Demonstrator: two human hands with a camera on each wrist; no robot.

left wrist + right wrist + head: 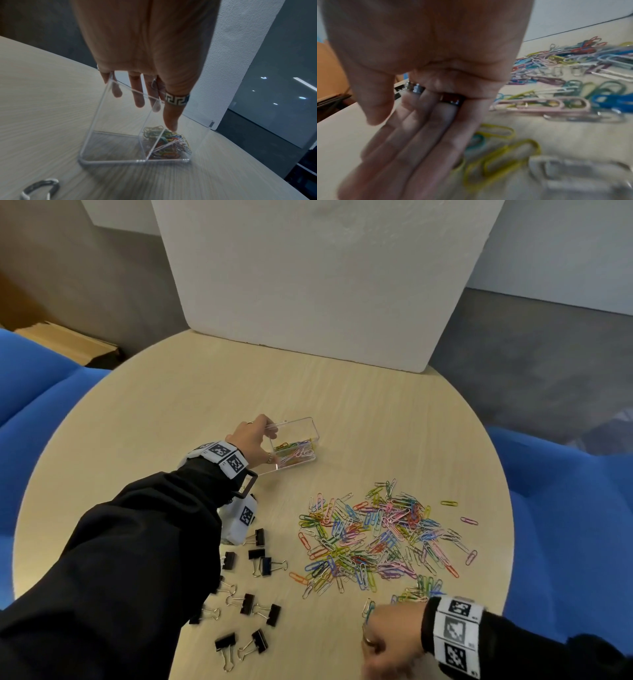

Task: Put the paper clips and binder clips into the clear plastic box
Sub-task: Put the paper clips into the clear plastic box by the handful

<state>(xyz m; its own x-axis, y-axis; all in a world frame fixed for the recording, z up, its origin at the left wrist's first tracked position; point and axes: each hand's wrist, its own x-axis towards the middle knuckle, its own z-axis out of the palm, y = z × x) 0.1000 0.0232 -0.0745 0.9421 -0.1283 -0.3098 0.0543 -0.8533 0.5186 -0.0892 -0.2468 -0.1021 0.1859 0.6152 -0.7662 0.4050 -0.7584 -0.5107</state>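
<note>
left hand (pixel 251 440) grips box (pixel 301 440) mid-frame, I steady it for loading | right hand (pixel 423 121) fingers straight, empty, lower right by paper clips (pixel 376 542) | binder clips (pixel 253 604) lower left on desk (pixel 171 412)

A round table with a pale wood-grain top (pixel 205 392) fills the middle of the room, its curved edge running close to blue upholstered seating (pixel 30 385) on the left and more blue upholstery (pixel 565 491) on the right. A large white board with a rough, foam-like surface (pixel 322 278) stands upright on the table's far edge. Behind it lie a grey carpeted floor (pixel 534 371) and a pale wall (pixel 565 244). A light wooden piece of furniture (pixel 68 340) sits on the floor at far left. In the left wrist view, a dark glossy panel (pixel 274 81) reflects small ceiling lights
</note>
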